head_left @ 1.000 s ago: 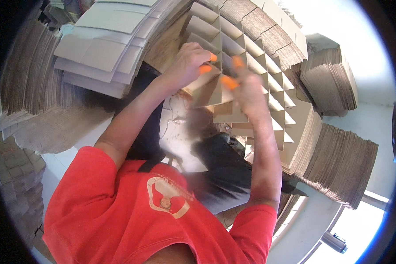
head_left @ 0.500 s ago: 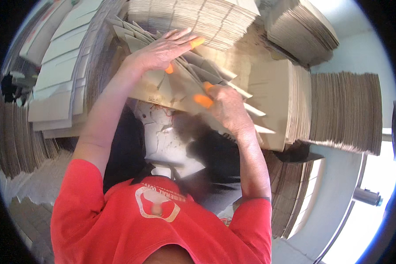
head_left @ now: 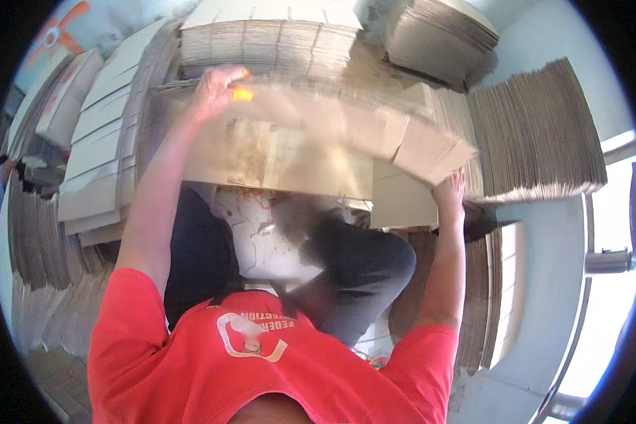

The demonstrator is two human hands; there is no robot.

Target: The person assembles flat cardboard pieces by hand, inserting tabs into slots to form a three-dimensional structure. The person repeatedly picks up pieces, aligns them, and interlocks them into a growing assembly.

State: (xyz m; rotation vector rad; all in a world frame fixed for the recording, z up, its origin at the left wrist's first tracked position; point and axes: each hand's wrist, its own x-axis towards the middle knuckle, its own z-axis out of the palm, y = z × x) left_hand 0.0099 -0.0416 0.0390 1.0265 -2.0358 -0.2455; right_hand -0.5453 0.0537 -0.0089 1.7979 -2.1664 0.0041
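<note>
A slotted cardboard piece (head_left: 403,138) stretches in an arc between my two hands, its middle smeared by motion. My left hand (head_left: 215,92) is closed at its left end, with orange covers on the fingertips. At the right end, my right hand (head_left: 451,189) grips the lower corner; its fingertips are hidden by the board. Under and in front of the piece lies a flat brown cardboard sheet (head_left: 222,152), above my lap. Another pale cardboard surface (head_left: 403,205) shows just left of my right hand.
Tall stacks of flat cardboard surround me: a far middle stack (head_left: 268,46), a far right stack (head_left: 442,42), a right stack (head_left: 537,134) and a left stack (head_left: 102,134). An orange fan (head_left: 51,35) shows at upper left. A pipe (head_left: 608,261) runs by the right wall.
My hands have moved apart, the left leftward and the right outward to the right. The fanned, slanting cardboard pieces between them now appear as one long arc. The view has shifted.
</note>
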